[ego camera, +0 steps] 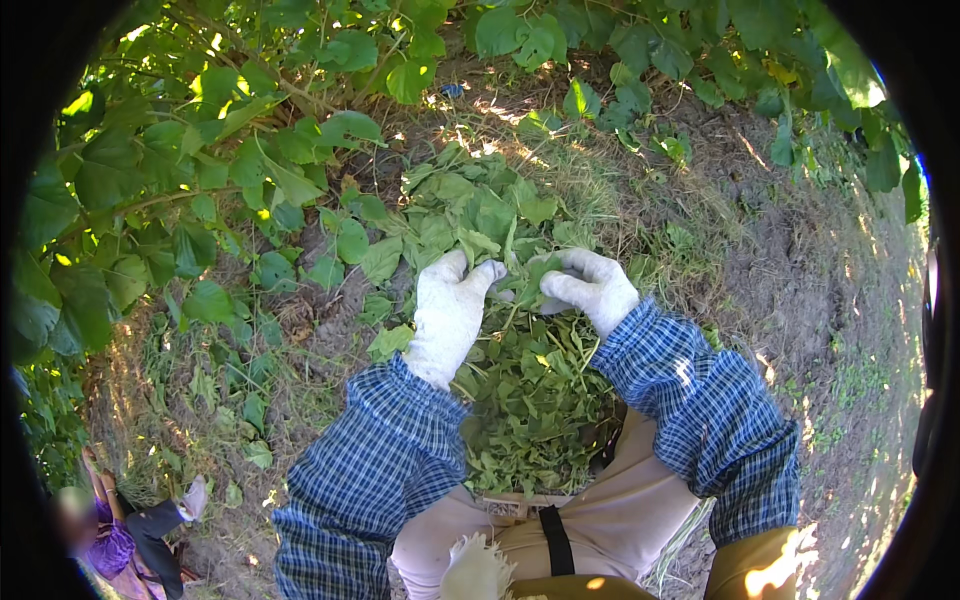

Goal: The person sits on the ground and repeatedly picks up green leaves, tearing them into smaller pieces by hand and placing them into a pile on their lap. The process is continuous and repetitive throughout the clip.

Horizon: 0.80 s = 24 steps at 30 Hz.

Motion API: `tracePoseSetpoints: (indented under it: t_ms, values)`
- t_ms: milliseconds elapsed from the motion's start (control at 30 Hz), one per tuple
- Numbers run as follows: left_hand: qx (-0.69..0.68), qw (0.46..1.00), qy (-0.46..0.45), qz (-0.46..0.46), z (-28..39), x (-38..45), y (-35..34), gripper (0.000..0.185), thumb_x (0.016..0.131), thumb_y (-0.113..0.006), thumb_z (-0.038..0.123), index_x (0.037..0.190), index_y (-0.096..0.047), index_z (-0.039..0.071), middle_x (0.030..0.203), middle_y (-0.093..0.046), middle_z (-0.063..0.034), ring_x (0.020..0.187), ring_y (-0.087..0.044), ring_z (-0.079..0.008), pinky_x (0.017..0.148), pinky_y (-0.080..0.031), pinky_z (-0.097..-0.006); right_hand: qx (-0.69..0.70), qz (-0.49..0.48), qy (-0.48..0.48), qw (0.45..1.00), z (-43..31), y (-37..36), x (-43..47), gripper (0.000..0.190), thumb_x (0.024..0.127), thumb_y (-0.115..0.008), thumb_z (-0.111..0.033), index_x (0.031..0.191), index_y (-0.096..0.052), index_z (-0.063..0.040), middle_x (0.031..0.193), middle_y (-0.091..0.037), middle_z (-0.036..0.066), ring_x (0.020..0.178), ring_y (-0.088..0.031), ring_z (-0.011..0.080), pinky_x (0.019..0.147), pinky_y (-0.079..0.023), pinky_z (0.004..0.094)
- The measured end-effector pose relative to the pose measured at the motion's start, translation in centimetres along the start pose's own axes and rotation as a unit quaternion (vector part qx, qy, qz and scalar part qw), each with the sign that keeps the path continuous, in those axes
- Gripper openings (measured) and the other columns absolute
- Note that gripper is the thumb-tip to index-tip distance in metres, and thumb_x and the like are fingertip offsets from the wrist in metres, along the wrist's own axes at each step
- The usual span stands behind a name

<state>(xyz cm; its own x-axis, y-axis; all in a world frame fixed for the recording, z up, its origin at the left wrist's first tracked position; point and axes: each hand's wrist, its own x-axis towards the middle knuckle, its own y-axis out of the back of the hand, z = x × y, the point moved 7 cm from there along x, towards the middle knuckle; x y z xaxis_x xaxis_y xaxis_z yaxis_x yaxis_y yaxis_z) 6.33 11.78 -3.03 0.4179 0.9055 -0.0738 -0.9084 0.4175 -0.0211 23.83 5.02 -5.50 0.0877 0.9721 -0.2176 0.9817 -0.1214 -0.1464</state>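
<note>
My left hand (450, 311), in a white glove, pinches a green leaf between thumb and fingers at the near edge of a heap of picked leaves (480, 199). Close on its right, my right hand (589, 285), gloved alike, has its fingers curled around another green leaf (534, 279). Below both hands, between my knees, lies a mass of torn leaves and stems (532, 405). A light-coloured edge (517, 504) shows at its near side; whatever holds the leaves is mostly hidden. Blue checked sleeves cover my forearms.
Leafy branches (172, 172) hang at the left and across the top. Bare soil with dry grass (780, 262) lies to the right. A person in purple (112, 547) sits at the lower left. A small blue object (452, 90) lies beyond the heap.
</note>
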Motion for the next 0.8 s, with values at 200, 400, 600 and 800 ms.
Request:
tracePoseSetpoints:
  t_ms: [200,400,600,800]
  values:
    - [0.117,0.993,-0.003,-0.018,0.5,-0.7,-1.2,0.020,0.096,-0.065,0.008,0.112,-0.070,-0.004,0.097,-0.074,-0.0068,0.087,-0.068,-0.0128,0.072,-0.059,-0.0297,-0.085,0.006,0.072,0.994,-2.4,-0.5,-0.6,0.052,0.091,-0.076,-0.021,0.133,-0.059,0.003,0.118,-0.070,0.014,0.109,-0.068,0.0201,0.099,-0.054,0.0355]
    - [0.190,0.979,-0.032,-0.072,0.6,-1.4,-1.9,0.019,0.096,-0.064,0.008,0.109,-0.070,-0.004,0.094,-0.075,-0.0077,0.082,-0.068,-0.0125,0.072,-0.054,-0.0289,-0.169,0.059,0.041,0.983,-1.6,0.0,-0.1,0.020,0.091,-0.073,-0.015,0.104,-0.073,0.000,0.088,-0.074,0.006,0.080,-0.066,0.0121,0.077,-0.055,0.0306]
    - [0.000,0.999,0.013,-0.041,0.9,-0.2,0.3,0.018,0.100,-0.058,0.008,0.111,-0.068,-0.003,0.102,-0.076,-0.0124,0.089,-0.070,-0.0161,0.073,-0.057,-0.0303,-0.024,0.122,0.060,0.990,-1.4,3.9,0.7,0.020,0.095,-0.065,-0.008,0.112,-0.071,0.001,0.104,-0.076,0.009,0.084,-0.069,0.0132,0.076,-0.058,0.0298]
    - [0.022,0.998,0.037,-0.040,0.5,-0.4,0.6,0.020,0.100,-0.063,0.014,0.110,-0.069,-0.001,0.096,-0.074,-0.0088,0.081,-0.065,-0.0126,0.071,-0.051,-0.0266,-0.053,0.042,0.034,0.997,-1.3,2.5,0.1,0.026,0.095,-0.066,-0.008,0.117,-0.071,0.003,0.101,-0.076,0.008,0.081,-0.067,0.0124,0.075,-0.058,0.0294]
